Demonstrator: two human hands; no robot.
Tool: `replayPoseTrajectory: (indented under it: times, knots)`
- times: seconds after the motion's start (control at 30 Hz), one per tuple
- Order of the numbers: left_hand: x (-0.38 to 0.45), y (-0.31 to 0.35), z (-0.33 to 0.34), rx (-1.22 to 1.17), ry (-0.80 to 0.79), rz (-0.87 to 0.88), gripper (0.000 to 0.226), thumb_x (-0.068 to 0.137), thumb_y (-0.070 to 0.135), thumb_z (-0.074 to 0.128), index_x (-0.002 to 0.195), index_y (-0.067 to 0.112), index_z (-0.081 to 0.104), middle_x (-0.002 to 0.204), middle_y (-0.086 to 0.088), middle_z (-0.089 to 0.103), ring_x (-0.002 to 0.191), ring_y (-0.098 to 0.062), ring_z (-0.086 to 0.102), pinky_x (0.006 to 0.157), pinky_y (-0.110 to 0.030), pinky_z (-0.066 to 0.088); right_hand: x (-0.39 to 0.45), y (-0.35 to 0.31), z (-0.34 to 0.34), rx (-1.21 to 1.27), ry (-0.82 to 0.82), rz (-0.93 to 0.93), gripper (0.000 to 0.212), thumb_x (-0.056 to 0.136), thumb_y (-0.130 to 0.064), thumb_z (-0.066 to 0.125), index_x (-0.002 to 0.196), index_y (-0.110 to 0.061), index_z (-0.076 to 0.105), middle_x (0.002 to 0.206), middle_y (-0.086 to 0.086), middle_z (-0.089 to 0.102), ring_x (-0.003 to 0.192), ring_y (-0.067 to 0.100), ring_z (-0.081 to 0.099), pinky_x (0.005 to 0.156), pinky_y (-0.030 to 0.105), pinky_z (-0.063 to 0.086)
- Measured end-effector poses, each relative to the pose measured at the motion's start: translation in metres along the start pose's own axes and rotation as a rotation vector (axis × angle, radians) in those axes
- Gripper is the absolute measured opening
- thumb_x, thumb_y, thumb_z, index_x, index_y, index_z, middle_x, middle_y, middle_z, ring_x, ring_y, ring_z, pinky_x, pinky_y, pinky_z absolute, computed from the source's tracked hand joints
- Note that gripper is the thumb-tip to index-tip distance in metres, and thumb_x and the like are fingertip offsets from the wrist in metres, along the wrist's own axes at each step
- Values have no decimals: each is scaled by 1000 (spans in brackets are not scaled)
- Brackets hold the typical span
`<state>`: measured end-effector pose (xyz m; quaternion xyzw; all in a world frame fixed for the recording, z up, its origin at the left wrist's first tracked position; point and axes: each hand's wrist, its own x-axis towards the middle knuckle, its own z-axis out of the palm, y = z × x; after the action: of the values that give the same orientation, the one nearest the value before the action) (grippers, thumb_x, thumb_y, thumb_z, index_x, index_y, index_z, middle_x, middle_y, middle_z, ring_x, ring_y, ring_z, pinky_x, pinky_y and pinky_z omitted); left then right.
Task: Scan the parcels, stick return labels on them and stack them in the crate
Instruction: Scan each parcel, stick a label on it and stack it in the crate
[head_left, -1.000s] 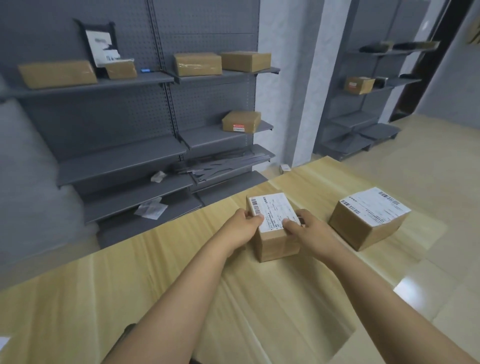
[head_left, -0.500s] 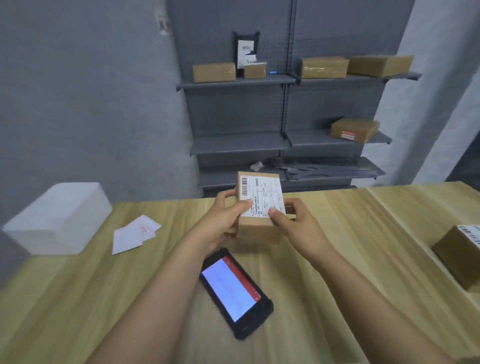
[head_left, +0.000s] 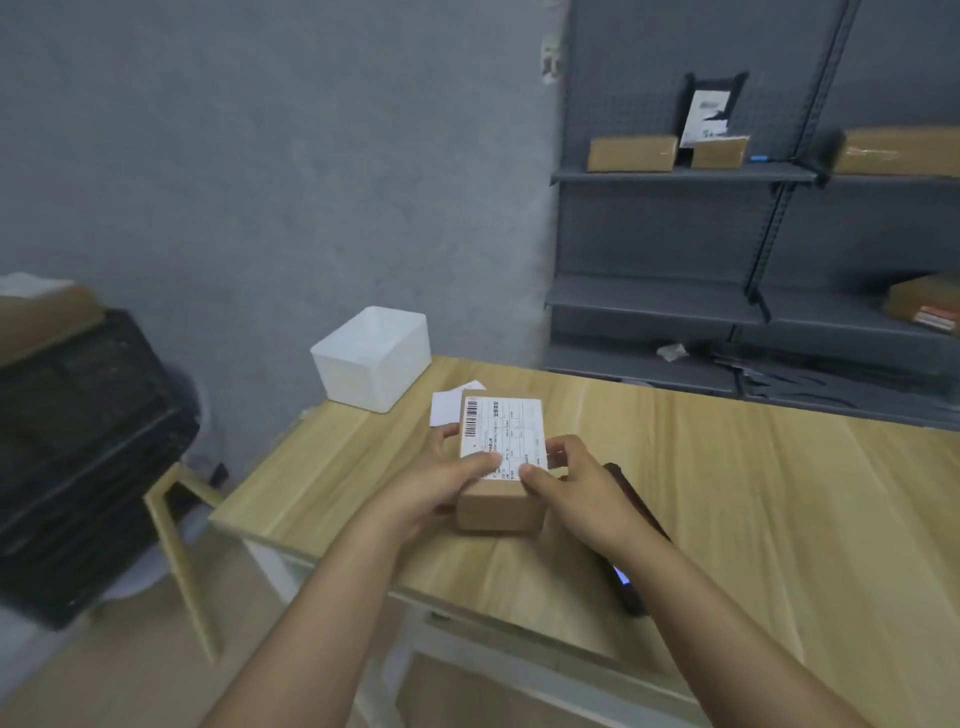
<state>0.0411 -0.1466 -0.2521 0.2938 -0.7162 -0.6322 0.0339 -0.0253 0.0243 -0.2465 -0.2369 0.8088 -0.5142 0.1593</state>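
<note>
Hands meet at the centre of the head view, both wrapped round one small cardboard parcel (head_left: 498, 506) held over the wooden table (head_left: 753, 499). Left hand (head_left: 441, 488) grips the parcel's left side, fingers curled behind it and thumb laid on the lower edge of the white shipping label (head_left: 503, 435) that covers the parcel's top face. Right hand (head_left: 574, 491) grips the right side the same way, thumb pressing the label's lower right corner, fingers curled round the far edge. Barcode on the label sits along its left edge.

Just right of the right wrist, partly hidden by the forearm, a dark handheld scanner (head_left: 631, 561) lies on the table with a bit of lit screen showing at its lower end. Above and left of the parcel, a few white paper labels (head_left: 445, 408) lie flat on the table, and further up-left stands a white open bin (head_left: 374, 358) near the table's corner.

At the left edge of the frame sits a black crate (head_left: 78, 457), with a brown box (head_left: 41, 317) on top of it. Upper right holds grey metal shelving (head_left: 675, 306) carrying several cardboard boxes (head_left: 631, 153), blurred
</note>
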Motion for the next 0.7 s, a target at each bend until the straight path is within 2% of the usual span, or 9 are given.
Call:
replayPoseTrajectory:
  times: [0.07,0.17,0.27,0.33,0.43,0.5,0.57,0.7]
  knots:
    - [-4,-5,-6,9,-3,5,79,67,36,80,133,35,37,102,15,72,86,-6,71,67,-27,51,-2,-1,7,-24,-36,2,37,91,-31,59,124,-18,48,113,-8,57,95,7,56,66,5,38]
    - [-9,-12,-11,23,-14,17,94,59,40,84,137,33,33,105,17,70,88,-3,70,72,-26,52,-2,2,10,-58,-82,22,41,92,-33,57,129,-17,51,127,-3,56,108,13,57,90,24,44]
    - [-10,-20,-16,14,-14,40,102,60,40,86,143,30,28,111,15,69,95,-5,69,86,-30,52,-3,13,2,-256,67,42,50,90,-38,57,135,-16,49,140,1,43,121,19,48,104,32,38]
    - [-11,-21,-18,9,-11,59,104,61,39,86,145,32,25,118,13,66,103,-9,66,97,-35,49,-5,25,-8,-496,181,99,63,85,-47,60,137,-16,44,143,2,36,128,22,38,105,32,35]
    - [-12,-20,-18,-13,4,108,98,69,30,86,144,31,23,117,11,66,104,-7,64,91,-28,50,-15,46,-21,-752,147,304,86,66,-62,67,134,-18,39,134,5,36,122,26,35,97,33,36]
    - [-13,-19,-17,-9,8,140,93,71,27,85,142,32,24,114,13,66,101,-3,64,78,-19,50,-21,55,-21,-802,105,402,93,57,-69,66,130,-19,37,124,4,38,117,25,37,92,32,36]
    - [-13,-19,-16,-1,5,167,88,72,27,84,136,37,25,110,19,65,98,1,63,70,-14,47,-24,59,-19,-808,135,418,93,57,-72,65,130,-20,38,121,3,39,115,24,38,91,31,36]
    - [-8,-21,-17,-9,9,199,82,70,26,85,128,42,28,108,24,62,101,1,62,75,-19,48,-25,57,-19,-743,197,428,86,56,-64,70,126,-22,43,111,3,42,109,24,41,85,30,40]
